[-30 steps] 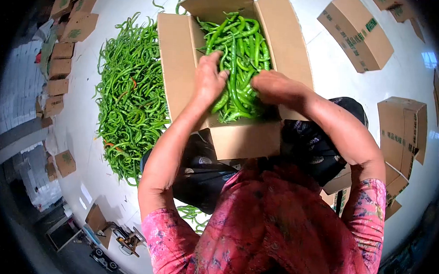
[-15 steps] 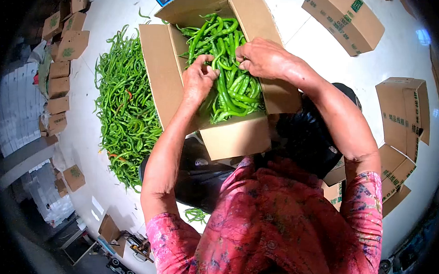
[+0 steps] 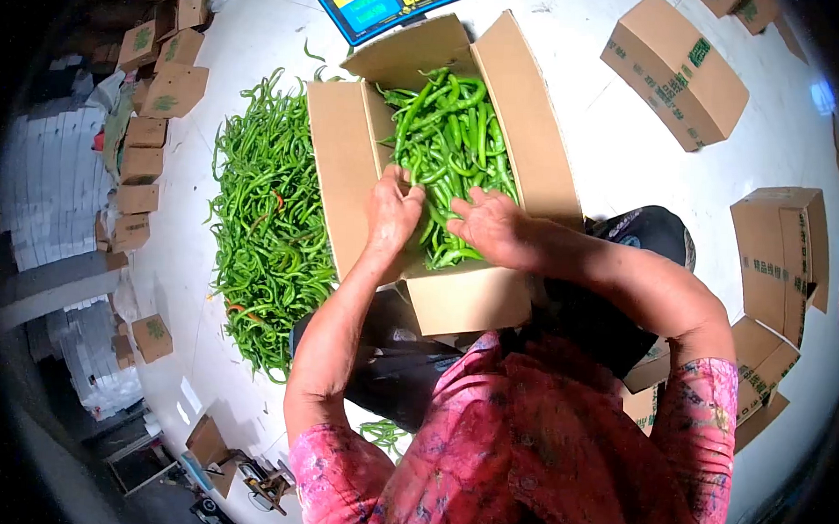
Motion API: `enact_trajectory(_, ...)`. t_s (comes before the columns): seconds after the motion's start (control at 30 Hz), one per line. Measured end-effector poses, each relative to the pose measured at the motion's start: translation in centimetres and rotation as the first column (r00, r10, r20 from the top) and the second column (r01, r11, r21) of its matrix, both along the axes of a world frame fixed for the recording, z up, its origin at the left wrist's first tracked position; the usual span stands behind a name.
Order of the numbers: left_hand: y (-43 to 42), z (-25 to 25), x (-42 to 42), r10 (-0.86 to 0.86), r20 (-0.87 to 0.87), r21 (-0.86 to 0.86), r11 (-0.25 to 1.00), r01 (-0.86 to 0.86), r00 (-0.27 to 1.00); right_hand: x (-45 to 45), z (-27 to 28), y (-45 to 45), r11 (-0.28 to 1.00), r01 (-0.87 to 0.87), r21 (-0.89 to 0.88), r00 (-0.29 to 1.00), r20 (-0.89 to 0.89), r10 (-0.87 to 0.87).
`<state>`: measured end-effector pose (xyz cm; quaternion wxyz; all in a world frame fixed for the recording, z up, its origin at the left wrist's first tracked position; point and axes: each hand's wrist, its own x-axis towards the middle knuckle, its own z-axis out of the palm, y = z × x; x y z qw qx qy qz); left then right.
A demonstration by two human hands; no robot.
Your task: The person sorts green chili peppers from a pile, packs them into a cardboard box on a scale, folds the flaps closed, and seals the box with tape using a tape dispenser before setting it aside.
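Observation:
An open cardboard box (image 3: 344, 156) with its flaps folded out holds many long green peppers (image 3: 454, 123). My left hand (image 3: 394, 209) is at the box's left inner side, fingers curled at the peppers; what they hold, if anything, is hidden. My right hand (image 3: 488, 226) rests over the lower right part of the peppers, its fingers apart and touching them, with nothing visibly gripped. Left of the box a large pile of green peppers (image 3: 272, 218) lies on the floor, with a few reddish ones among them.
A blue scale display (image 3: 379, 9) stands beyond the box. Closed and open cartons (image 3: 676, 72) are on the right. Small boxes (image 3: 143, 166) line the left, beside white stacks (image 3: 53, 185). A few peppers (image 3: 382, 434) lie near my left elbow.
Both hands have moved toward the near end of the box, and my right hand's fingers have spread. The view has shifted, showing more of the scale display.

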<state>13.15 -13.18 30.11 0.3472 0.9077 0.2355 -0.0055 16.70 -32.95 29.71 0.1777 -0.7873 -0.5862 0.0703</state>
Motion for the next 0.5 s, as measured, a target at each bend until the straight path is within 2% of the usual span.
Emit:
enact_trajectory(0.07,-0.2,-0.2,0.3,-0.040,-0.015,0.111,0.993,0.042,0.999,0.2,0.2,0.0,0.998,-0.045,0.037,0.996,-0.075,0.048)
enact_trajectory(0.1,-1.0,0.0,0.5,-0.124,-0.037,0.210,0.969,0.129,0.992,-0.2,-1.3,0.3,0.985,-0.043,0.167,0.996,-0.072,0.055)
enact_trajectory(0.13,-1.9,0.4,1.0,-0.200,-0.114,0.211,0.952,0.221,0.973,-0.6,-1.9,0.6,0.990,-0.051,0.129,0.997,-0.054,0.058)
enact_trajectory(0.2,-2.9,-0.1,1.6,-0.307,-0.095,0.282,0.904,0.321,0.947,-0.8,-2.1,0.8,0.997,-0.062,0.049,0.998,-0.011,0.062)
enact_trajectory(0.23,-2.9,-0.5,1.7,-0.311,-0.073,0.290,0.903,0.318,0.948,-0.5,-1.8,1.0,0.974,-0.135,-0.183,0.991,-0.043,0.129)
enact_trajectory(0.33,-1.7,0.4,1.6,-0.386,-0.052,0.337,0.861,0.380,0.921,-0.2,-0.6,0.3,0.988,-0.131,-0.085,0.986,-0.110,0.122)
enact_trajectory(0.37,-1.6,0.7,1.5,-0.354,-0.159,0.386,0.837,0.388,0.922,-0.2,-0.4,0.3,0.994,-0.100,-0.036,0.989,-0.116,0.095)
enact_trajectory(0.47,-2.6,3.5,1.8,-0.427,0.229,0.536,0.806,0.253,0.875,0.6,1.0,0.5,0.993,-0.016,0.114,0.999,-0.027,0.020)
enact_trajectory(0.5,-2.7,3.4,2.6,-0.496,0.257,0.600,0.755,0.265,0.830,0.6,2.4,0.6,0.996,0.070,0.053,0.995,-0.069,-0.066)
